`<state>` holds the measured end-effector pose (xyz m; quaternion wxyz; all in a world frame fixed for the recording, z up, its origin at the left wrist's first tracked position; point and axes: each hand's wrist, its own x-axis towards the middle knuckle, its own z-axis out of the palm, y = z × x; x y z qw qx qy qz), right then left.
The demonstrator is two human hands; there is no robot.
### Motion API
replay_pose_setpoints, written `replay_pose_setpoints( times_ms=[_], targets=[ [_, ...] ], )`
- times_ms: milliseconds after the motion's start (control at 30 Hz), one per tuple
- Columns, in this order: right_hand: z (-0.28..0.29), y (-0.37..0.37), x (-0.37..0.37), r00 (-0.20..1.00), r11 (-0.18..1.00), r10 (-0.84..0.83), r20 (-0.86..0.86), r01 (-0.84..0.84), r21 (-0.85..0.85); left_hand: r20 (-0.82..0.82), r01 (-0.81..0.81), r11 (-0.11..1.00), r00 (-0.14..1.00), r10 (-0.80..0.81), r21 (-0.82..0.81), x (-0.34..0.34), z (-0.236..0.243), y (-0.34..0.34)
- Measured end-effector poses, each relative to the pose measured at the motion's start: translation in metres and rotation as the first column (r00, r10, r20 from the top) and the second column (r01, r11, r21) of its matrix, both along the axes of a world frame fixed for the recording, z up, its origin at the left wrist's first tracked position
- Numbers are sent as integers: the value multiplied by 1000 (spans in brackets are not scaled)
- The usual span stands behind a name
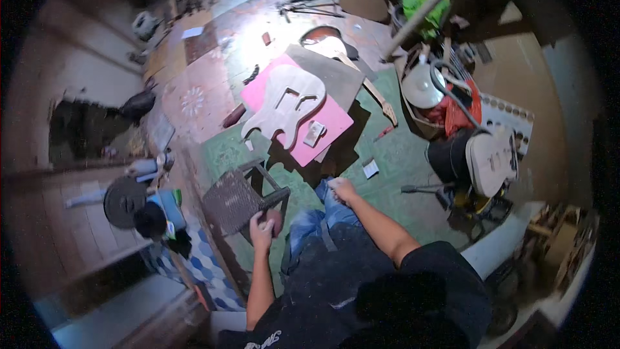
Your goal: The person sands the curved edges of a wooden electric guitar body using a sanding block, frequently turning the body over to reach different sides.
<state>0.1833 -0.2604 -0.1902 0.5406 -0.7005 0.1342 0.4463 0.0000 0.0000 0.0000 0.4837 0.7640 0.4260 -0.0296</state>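
To the right of and beyond the right hand (342, 189), a tub (421, 123) holds a white rounded thing (423, 87) and red material (466, 113); pale lettering (268, 339) on the shirt (316, 307), behind the left hand (262, 229), is cut off and unreadable; the left fingers curl against a reddish-brown object (276, 221) beside the dark stool (232, 203), any grip unclear; the right hand rests on the jeans (339, 212), bent, its fingertips hard to make out, so I cannot tell whether it holds anything; ahead of both hands, a pale guitar body (287, 94) overlies a pink board (339, 116).
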Motion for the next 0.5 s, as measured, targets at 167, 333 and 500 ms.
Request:
replay_pose_setpoints(
  times_ms=[167,333,500],
  targets=[
    [-145,-64,18,920,881,-389,-44,358,-311,-102,-33,995,994,24,-97,-50,-39,123],
    [-209,-64,14,984,797,-175,43,168,-580,-590,318,931,792,-156,181,-85,3,212],
    [-340,-55,60,965,788,-241,101,255,-561,-953,631,755,301,-26,179,-4,-4,320]
  ],
)
